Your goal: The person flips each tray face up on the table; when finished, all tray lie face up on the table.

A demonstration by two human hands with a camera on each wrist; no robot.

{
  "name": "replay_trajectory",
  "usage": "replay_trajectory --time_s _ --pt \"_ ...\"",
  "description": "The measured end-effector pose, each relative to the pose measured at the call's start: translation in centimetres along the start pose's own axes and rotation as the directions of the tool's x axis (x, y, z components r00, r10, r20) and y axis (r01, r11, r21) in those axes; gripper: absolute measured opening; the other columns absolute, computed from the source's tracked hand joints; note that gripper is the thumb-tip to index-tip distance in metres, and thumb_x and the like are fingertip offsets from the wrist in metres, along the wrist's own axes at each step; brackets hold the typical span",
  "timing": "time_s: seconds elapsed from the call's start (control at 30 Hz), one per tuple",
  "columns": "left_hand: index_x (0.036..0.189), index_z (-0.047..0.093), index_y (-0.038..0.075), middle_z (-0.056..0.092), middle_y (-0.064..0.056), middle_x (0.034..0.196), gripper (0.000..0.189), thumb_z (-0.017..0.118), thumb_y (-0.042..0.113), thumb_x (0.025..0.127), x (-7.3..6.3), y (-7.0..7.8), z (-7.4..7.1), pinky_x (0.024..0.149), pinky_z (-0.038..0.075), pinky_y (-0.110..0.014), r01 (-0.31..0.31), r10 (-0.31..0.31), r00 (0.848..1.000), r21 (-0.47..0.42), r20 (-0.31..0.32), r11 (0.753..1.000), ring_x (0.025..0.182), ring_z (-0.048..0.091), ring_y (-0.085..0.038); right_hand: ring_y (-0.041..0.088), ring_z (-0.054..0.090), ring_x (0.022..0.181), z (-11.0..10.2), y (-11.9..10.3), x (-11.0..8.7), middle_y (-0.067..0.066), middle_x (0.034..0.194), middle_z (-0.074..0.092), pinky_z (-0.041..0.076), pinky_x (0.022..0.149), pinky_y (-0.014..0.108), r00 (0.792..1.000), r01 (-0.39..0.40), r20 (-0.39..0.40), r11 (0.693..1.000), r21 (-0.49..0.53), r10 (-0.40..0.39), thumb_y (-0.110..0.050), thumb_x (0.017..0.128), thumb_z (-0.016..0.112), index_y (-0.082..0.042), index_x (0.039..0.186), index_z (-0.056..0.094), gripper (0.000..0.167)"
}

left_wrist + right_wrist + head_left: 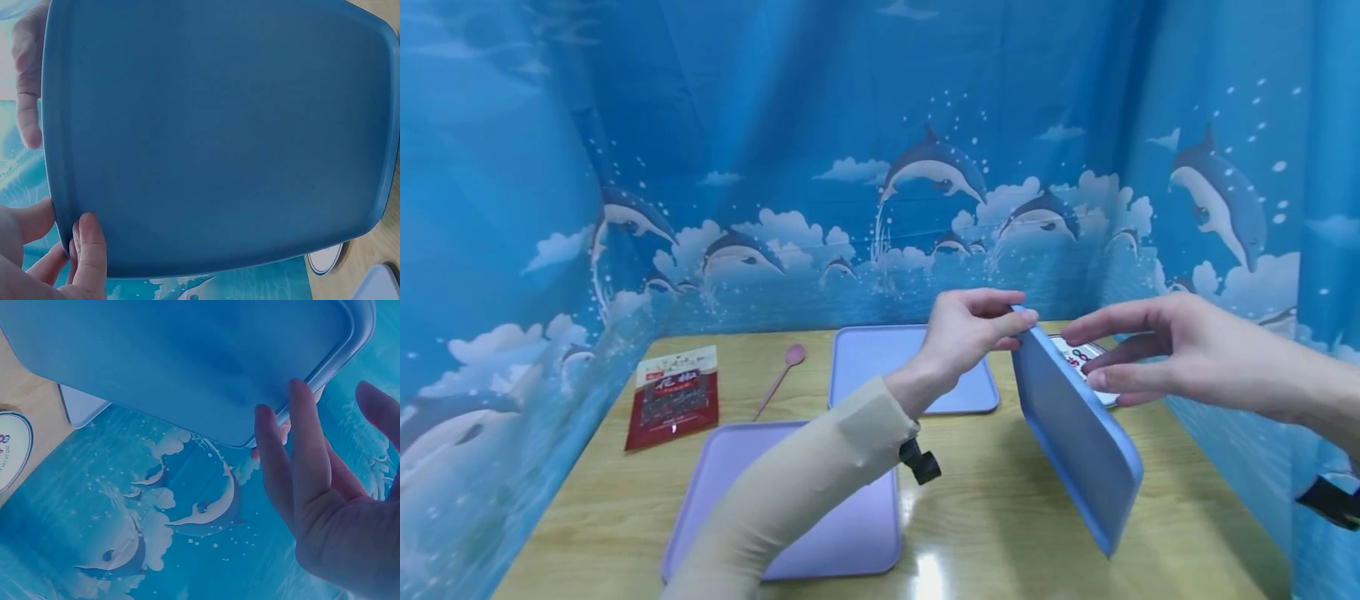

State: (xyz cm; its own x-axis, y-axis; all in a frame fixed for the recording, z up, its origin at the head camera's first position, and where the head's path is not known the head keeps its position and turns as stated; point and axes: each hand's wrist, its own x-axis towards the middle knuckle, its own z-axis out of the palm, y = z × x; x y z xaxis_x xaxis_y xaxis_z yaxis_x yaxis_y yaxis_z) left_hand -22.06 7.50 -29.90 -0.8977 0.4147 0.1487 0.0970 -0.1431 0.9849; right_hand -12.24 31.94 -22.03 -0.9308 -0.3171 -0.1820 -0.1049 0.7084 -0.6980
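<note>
A blue rectangular tray (1075, 433) is tilted up on edge above the right part of the table. My left hand (966, 333) pinches it near its upper far corner, with thumb and fingers on opposite faces, as the tray (219, 137) also shows in the left wrist view. My right hand (1172, 350) is beside the tray's other face, its fingers spread and slightly bent. In the right wrist view, the fingertips of the right hand (331, 487) overlap the tray's corner. Behind the tray, a round white lid-like item with printing (1078, 352) is partly hidden.
A lilac tray (857, 525) lies at front left, partly under my left forearm. A pale blue tray (880, 358) lies at the back centre. At left are a red spice packet (673, 400) and a pink spoon (793, 357). A dolphin-print curtain (820, 167) encloses the wooden table.
</note>
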Motion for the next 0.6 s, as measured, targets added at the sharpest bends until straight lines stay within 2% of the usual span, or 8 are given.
replay_trajectory --time_s 0.2,0.33,0.43,0.53,0.6 --pt "0.134 0.082 0.008 0.086 -0.007 0.113 0.035 0.088 0.016 0.1 0.0 0.1 0.3 0.101 0.07 -0.056 -0.018 0.018 1.0 0.006 0.012 1.0 0.091 0.083 -0.012 0.02 0.083 0.116 0.5 -1.1 -0.2 0.017 0.141 0.079 0.074 0.084 0.041 0.998 -0.045 0.044 0.999 0.007 0.044 -0.021 0.105 0.082 -0.008 0.162 0.06 0.062" --pt "0.132 0.082 0.007 0.086 -0.008 0.113 0.034 0.088 0.016 0.1 0.1 0.2 0.5 0.099 0.071 -0.054 -0.032 0.032 0.999 0.006 0.013 0.999 0.091 0.083 -0.014 0.019 0.085 0.103 1.1 -2.1 0.1 0.018 0.137 0.081 0.073 0.074 0.038 0.999 -0.04 0.021 0.997 -0.07 0.042 -0.023 0.103 0.084 -0.007 0.157 0.065 0.059" --pt "0.132 0.083 0.007 0.086 -0.008 0.113 0.033 0.087 0.016 0.1 0.1 0.2 0.6 0.099 0.071 -0.054 -0.035 0.035 0.999 0.004 0.012 0.999 0.098 0.085 -0.024 0.015 0.082 0.085 1.5 -2.8 0.4 0.016 0.135 0.082 0.067 0.063 0.034 0.999 -0.04 0.004 0.991 -0.131 0.041 -0.025 0.101 0.086 -0.01 0.153 0.07 0.057" --pt "0.132 0.083 0.007 0.086 -0.009 0.113 0.033 0.087 0.015 0.1 0.1 0.3 0.8 0.1 0.07 -0.057 -0.037 0.037 0.999 0.0 0.015 0.999 0.11 0.084 -0.038 0.016 0.074 0.069 1.6 -3.3 0.8 0.013 0.129 0.084 0.058 0.054 0.034 0.999 -0.039 0.007 0.984 -0.175 0.041 -0.026 0.099 0.087 -0.011 0.151 0.072 0.056" --pt "0.132 0.083 0.007 0.086 -0.009 0.114 0.033 0.086 0.015 0.101 0.1 0.4 0.9 0.097 0.072 -0.052 -0.04 0.04 0.999 0.003 0.016 0.999 0.115 0.082 -0.043 0.018 0.071 0.064 1.5 -3.4 1.1 0.01 0.124 0.086 0.054 0.05 0.034 0.999 -0.037 0.017 0.98 -0.195 0.041 -0.026 0.099 0.088 -0.011 0.151 0.072 0.057"
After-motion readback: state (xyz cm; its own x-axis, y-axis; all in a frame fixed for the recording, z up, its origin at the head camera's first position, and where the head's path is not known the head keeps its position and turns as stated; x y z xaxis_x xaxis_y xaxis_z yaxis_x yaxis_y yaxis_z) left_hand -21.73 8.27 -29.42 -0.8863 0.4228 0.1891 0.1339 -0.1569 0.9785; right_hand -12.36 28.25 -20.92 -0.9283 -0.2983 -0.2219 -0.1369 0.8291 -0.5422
